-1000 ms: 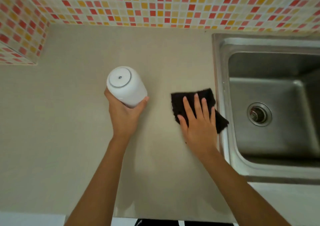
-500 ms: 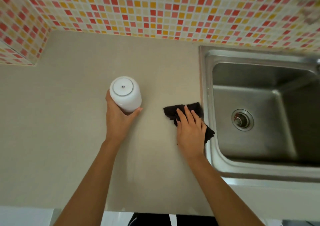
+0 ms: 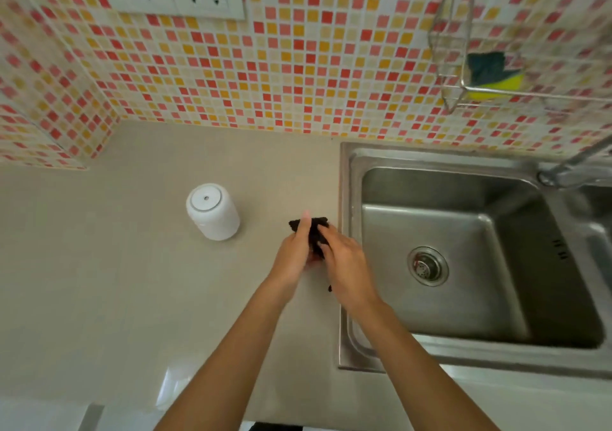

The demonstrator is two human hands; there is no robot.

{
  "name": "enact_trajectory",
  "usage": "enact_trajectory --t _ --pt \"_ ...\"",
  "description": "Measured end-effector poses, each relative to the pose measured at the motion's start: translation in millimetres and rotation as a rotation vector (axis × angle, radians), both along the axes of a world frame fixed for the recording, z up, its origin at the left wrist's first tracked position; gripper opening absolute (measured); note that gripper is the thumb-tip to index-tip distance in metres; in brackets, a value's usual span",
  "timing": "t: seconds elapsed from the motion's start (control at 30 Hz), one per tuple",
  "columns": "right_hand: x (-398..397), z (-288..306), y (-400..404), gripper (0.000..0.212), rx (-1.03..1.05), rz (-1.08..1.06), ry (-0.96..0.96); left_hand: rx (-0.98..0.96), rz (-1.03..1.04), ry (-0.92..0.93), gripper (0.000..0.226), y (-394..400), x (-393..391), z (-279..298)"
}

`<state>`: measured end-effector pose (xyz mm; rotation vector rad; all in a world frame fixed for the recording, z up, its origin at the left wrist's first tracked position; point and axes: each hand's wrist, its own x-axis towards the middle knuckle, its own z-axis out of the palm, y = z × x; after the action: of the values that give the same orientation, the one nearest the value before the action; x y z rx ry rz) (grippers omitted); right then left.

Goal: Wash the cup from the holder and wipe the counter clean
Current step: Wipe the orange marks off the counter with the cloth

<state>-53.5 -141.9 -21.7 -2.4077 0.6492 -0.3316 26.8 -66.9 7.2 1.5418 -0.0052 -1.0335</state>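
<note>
The beige counter [image 3: 99, 281] runs wide to your left and near you; the steel sink [image 3: 351, 265] bounds it on the right, its rim just beside your hands; the mosaic tile wall [image 3: 298, 76] closes the far edge. Both your forearms reach forward and meet over the counter by the sink rim; your left hand [image 3: 293, 257] and right hand [image 3: 344, 261] face each other, fingers curled around the bunched black cloth [image 3: 314, 232] held between them. The white cup [image 3: 212, 211] stands upside down on the counter, left of the cloth and apart from both hands. Far right, a wire rack [image 3: 450, 43] on the wall carries a green-and-yellow sponge [image 3: 493, 74].
</note>
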Motion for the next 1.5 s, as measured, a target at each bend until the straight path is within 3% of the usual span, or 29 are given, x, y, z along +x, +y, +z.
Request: enact_trajectory --t 0.07,0.13,0.2,0.27,0.37,0.47,0.53,0.67,0.87,0.97,1.1,1.17,1.27,1.37,1.5 --pt "-14.1 18.9 -14.5 0.044 0.06 0.067 -0.052 -0.054 0.037 0.055 0.039 -20.6 -4.8 8.3" --pt "-33.8 42.9 -36.8 0.044 0.281 0.063 -0.084 -0.067 0.058 0.01 0.027 -36.1 -14.8 18.0" --pt "-53.5 61.5 -68.2 0.039 0.541 -0.057 -0.186 -0.107 0.063 -0.005 0.027 -54.2 -28.4 32.9" --pt "-71.2 73.2 -107.1 0.037 0.604 -0.179 -0.293 -0.145 0.043 -0.033 0.028 -75.2 -43.9 53.2" --pt "-92.4 93.8 -159.2 0.045 0.731 -0.132 -0.256 -0.214 -0.053 -0.093 0.028 -107.5 -65.0 85.4" --pt "-113.4 116.9 -203.2 0.036 1.043 -0.084 -0.31 -0.267 -0.143 -0.209 0.03 -139.8 -83.2 116.4" --pt "-131.0 134.0 -225.4 0.033 1.077 -0.061 -0.32 -0.293 -0.178 -0.254 0.031 -160.0 -94.6 135.7" --pt "-165.9 179.7 -264.5 0.023 0.937 -0.067 -0.385 -0.349 -0.152 -0.429 0.027 -195.5 -107.2 172.2" --pt "-176.2 251.7 -322.0 0.011 0.618 -0.118 -0.572 -0.345 -0.049 -0.93 0.02 -258.4 -99.3 227.9" --pt "-158.7 268.1 -360.8 0.008 0.531 -0.189 -0.592 -0.295 -0.03 -1.08 0.023 -303.1 -83.7 244.6" --pt "-124.1 254.7 -410.9 0.011 0.429 -0.306 -0.432 -0.061 -0.129 -1.174 0.028 -355.1 -55.5 233.3" --pt "-110.3 236.6 -426.7 0.015 0.343 -0.346 -0.284 0.041 -0.214 -1.184 0.022 -371.3 -44.0 216.4" --pt "-102.8 217.7 -431.9 0.028 0.186 -0.364 -0.065 0.211 -0.307 -1.201 0.032 -385.5 -32.8 196.8" --pt "-104.4 209.9 -428.1 0.043 0.124 -0.354 -0.084 0.269 -0.388 -1.329 0.05 -388.0 -29.6 192.6" --pt "-102.6 204.3 -424.8 0.044 -0.078 -0.234 -0.025 0.32 -0.713 -1.369 0.059 -379.5 -34.7 186.5"
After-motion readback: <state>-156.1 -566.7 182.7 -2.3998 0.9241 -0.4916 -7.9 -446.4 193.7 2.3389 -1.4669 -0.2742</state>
